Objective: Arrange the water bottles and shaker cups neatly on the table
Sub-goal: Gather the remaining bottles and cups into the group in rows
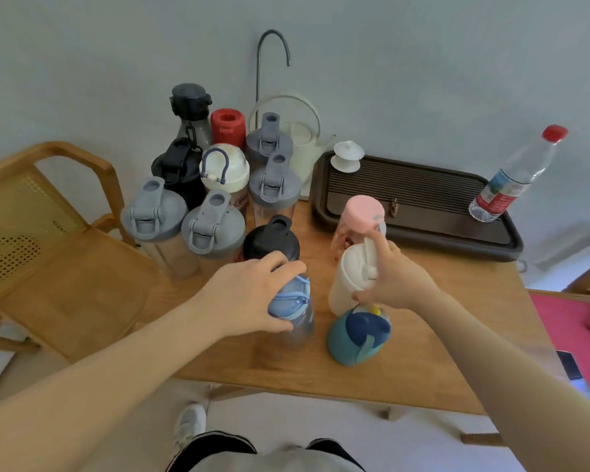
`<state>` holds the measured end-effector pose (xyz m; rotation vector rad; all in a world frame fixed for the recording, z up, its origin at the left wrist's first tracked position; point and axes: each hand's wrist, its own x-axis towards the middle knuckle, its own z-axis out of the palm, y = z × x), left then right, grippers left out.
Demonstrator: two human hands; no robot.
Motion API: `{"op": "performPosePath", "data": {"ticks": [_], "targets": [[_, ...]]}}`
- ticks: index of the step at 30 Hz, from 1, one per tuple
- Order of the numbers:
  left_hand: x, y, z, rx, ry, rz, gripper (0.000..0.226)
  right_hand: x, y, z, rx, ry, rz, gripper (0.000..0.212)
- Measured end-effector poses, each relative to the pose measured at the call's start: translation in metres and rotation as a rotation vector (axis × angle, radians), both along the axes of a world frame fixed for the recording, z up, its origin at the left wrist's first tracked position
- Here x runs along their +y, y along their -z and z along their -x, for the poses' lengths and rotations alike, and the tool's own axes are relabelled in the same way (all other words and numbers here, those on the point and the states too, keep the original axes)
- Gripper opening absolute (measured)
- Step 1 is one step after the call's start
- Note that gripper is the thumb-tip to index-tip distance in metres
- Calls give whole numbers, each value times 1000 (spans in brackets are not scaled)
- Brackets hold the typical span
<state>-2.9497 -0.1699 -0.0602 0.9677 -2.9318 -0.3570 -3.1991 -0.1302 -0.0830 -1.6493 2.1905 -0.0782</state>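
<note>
Both hands palm-down: left hand grips blue-lidded bottle, right hand white cup.

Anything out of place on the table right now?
Yes: the clear plastic bottle with the red cap stands on the dark tea tray at the far right, away from the grouped bottles at the left. No spills visible.

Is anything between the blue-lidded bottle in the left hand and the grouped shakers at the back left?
Yes. The black-lidded shaker stands directly behind the blue-lidded bottle that the left hand grips, between it and the grey-lidded shakers. The bare table to the right is open.
</note>
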Motion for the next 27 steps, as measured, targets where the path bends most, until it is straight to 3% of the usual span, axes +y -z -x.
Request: {"op": "performPosePath", "data": {"ticks": [7,14,16,19,22,27], "targets": [[3,-3,71,-24,-43,70,72,34,-4,55,-74,178,13,109],[-26,12,94,-202,-73,151,70,28,-6,59,-175,142,-70,113],[-35,11,96,-224,-53,157,73,21,-10,56,-114,165,-124,113],[-42,10,94,-238,0,111,84,6,-24,47,65,132,25,101],[-51,8,83,-148,12,20,88,-24,-36,36,26,28,218,79],[-59,13,72,-34,84,101,75,-85,-30,16,-41,9,-24,72]]}}
